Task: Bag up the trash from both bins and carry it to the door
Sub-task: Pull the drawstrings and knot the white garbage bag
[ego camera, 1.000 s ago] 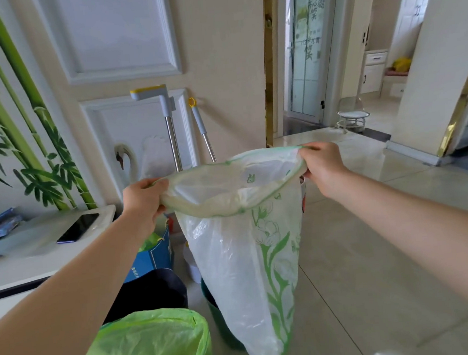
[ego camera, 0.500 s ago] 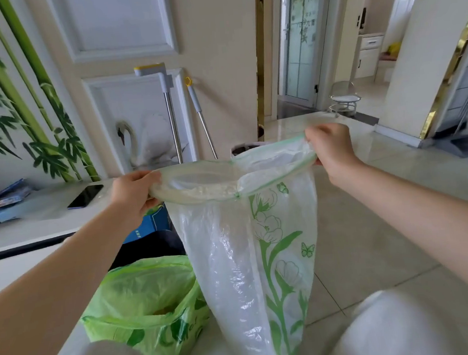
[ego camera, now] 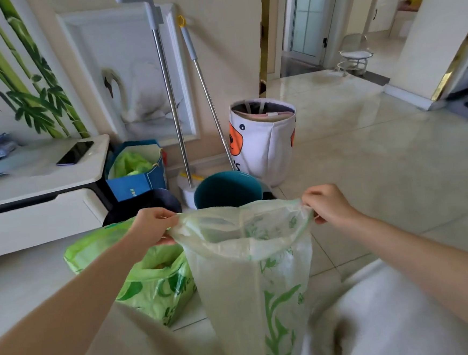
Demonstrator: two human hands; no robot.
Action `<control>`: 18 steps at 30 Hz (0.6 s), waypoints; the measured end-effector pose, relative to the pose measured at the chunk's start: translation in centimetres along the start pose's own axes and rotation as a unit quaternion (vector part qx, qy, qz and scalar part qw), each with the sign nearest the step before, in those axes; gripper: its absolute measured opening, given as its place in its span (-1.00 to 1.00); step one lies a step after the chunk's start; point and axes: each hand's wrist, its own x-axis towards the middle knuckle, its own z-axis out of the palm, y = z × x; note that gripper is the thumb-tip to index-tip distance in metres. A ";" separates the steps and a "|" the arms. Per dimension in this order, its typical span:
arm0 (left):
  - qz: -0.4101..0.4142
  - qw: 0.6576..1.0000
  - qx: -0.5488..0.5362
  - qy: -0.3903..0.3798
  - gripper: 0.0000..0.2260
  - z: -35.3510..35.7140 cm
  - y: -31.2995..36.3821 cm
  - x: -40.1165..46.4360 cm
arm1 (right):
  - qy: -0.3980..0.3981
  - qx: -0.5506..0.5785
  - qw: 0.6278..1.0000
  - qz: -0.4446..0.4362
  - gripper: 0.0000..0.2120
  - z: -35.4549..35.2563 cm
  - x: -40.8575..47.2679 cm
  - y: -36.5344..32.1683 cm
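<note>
On the far left a phone (ego camera: 74, 153) lies on the white cabinet (ego camera: 40, 181). Near it, on the floor, a filled green bag (ego camera: 151, 279) sits slumped, its mouth loose. My left hand (ego camera: 150, 226) pinches the left rim of the clear flower-printed bag (ego camera: 251, 271), fingers curled tight on the plastic. The bag hangs in front of me, mouth spread wide, just nearer than the teal bin (ego camera: 226, 189). My right hand (ego camera: 327, 205) grips the right rim the same way. The film looks thin, light and floppy, a bit slippery; I judge it will sag and could tear if overloaded, so the bunched rim is the place to hold.
</note>
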 end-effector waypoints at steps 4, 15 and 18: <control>-0.018 1.000 0.022 -0.011 -0.98 0.9 -1.9 1.7 | -0.082 -0.079 0.993 0.000 -0.83 1.9 0.9 1.2; -0.051 0.963 0.262 -0.040 -0.74 2.7 -7.4 4.1 | -0.210 -0.208 0.954 0.046 -0.70 5.3 2.9 4.9; -0.078 0.953 0.288 -0.058 -0.74 2.5 -7.4 4.1 | -0.209 -0.291 0.933 0.037 -0.65 5.4 3.4 5.2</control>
